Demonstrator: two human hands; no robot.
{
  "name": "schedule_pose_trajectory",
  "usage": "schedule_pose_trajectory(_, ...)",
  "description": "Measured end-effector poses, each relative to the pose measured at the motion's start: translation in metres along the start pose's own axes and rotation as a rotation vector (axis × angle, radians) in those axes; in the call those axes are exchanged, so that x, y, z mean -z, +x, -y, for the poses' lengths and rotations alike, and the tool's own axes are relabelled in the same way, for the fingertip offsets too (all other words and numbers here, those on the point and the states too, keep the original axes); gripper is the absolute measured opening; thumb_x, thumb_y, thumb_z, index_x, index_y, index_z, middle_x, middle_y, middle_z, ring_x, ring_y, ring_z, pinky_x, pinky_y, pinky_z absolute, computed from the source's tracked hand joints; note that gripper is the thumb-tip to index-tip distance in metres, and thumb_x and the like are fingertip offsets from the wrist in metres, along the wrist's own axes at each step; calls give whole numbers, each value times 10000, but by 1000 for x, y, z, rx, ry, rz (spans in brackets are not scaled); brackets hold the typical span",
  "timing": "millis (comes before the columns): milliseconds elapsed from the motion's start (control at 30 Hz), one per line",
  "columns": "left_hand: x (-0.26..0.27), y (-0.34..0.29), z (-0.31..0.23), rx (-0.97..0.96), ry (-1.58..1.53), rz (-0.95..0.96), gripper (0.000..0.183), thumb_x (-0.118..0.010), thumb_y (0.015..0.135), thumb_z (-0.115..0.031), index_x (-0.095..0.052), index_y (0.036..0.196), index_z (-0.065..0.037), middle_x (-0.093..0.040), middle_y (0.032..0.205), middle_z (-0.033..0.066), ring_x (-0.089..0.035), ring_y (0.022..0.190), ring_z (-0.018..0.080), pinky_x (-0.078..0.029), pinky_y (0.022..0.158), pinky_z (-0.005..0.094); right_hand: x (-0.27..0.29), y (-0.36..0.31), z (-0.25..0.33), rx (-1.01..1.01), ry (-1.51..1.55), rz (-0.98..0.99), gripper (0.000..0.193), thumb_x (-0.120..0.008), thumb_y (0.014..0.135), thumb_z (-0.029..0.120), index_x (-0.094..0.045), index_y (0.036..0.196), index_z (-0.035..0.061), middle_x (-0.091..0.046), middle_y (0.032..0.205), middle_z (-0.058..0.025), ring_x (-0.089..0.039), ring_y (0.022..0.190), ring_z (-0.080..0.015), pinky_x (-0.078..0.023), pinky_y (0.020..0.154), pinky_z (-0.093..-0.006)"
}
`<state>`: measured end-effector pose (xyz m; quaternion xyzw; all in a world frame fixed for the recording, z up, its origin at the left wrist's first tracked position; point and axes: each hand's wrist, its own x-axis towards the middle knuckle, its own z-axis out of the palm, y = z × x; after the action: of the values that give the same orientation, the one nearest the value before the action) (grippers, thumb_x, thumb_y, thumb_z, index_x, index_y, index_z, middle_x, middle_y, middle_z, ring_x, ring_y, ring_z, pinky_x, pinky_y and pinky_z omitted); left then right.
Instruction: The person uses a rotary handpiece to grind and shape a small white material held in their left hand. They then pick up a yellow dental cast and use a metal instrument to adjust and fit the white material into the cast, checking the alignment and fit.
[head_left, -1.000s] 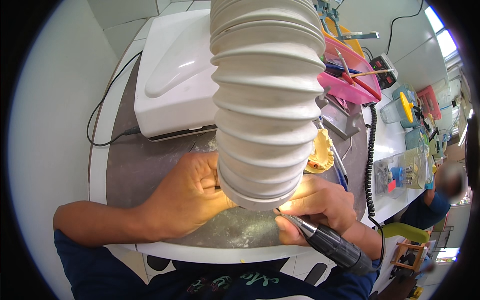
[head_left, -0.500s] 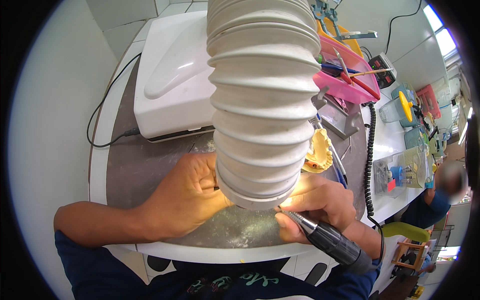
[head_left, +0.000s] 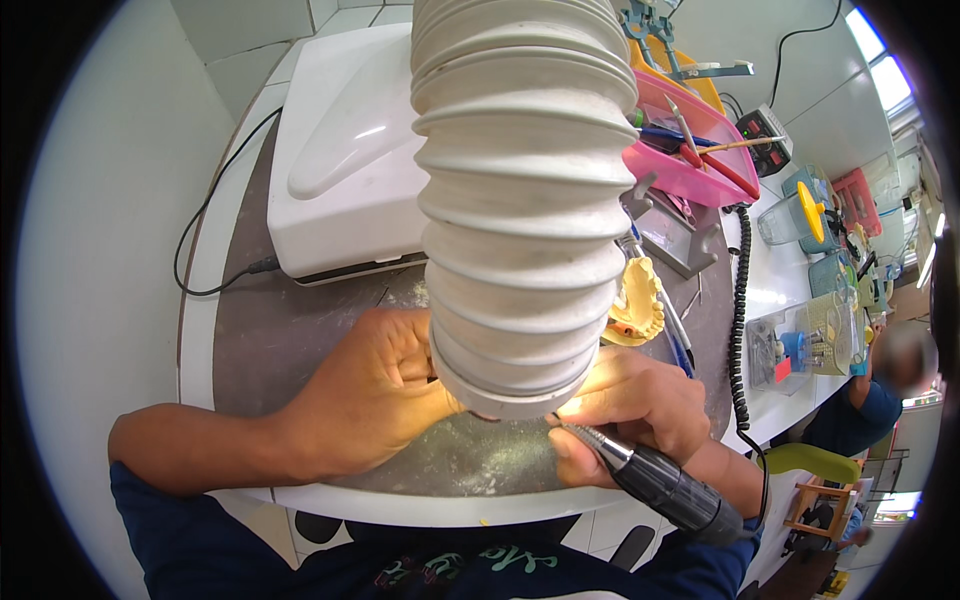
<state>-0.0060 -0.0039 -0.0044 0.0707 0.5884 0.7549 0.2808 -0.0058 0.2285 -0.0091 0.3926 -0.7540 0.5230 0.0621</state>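
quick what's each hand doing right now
Left hand: closed, fingers curled under the mouth of the ribbed extraction hose; what it grips is hidden.
Right hand: closed on the rotary handpiece, tip pointing under the hose.

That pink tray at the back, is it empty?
No, the pink tray on the bench holds several long thin tools, among them a red-handled one and a pale stick.

place: dental laboratory | evidence: ribbed dust-extraction hose (head_left: 520,190) over a dusty tabletop (head_left: 290,330) | yellow dental cast (head_left: 637,305) | rotary handpiece (head_left: 650,478) | coiled cord (head_left: 740,300) | pink instrument tray (head_left: 690,150) | white bench machine (head_left: 345,160)
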Motion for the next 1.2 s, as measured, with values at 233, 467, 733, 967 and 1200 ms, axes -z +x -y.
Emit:
schedule_pose_trajectory(233,-1,-1,-3,8,30,0,236,-642,883,39,-622,1118,37,-685,1097,91,-635,1027,130,-517,934,293,1,1,3,-9,-41,5,270,-797,711,-1,-642,932,-8,-690,868,-170,-702,827,-270,-543,743,-328)
schedule_pose_trajectory(467,-1,0,-2,17,-17,1,239,-642,881,42,-622,1119,38,-683,1099,90,-635,1022,128,-518,930,291,-2,6,0,43,-39,-58,260,-813,664,0,-656,871,-4,-687,806,-172,-702,696,-257,-550,614,-294)
schedule_pose_trajectory(733,-1,0,-3,25,-13,4,252,-644,879,45,-617,1129,41,-681,1102,87,-633,1023,125,-517,930,291,1,2,-1,28,-31,6,287,-802,717,21,-633,948,-2,-695,872,-172,-706,814,-262,-546,723,-318)
schedule_pose_trajectory(967,-2,0,-2,8,-18,6,268,-643,875,51,-613,1141,41,-679,1110,89,-631,1032,129,-516,933,295,-3,5,0,40,-21,-69,254,-806,668,0,-653,871,-7,-682,791,-170,-700,693,-267,-552,618,-308)
schedule_pose_trajectory(1200,-1,1,0,8,-14,6,272,-636,877,55,-611,1147,39,-677,1117,93,-632,1032,133,-518,932,301,2,-2,1,-32,-9,9,288,-795,730,24,-632,967,15,-695,873,-134,-697,817,-254,-539,753,-321)
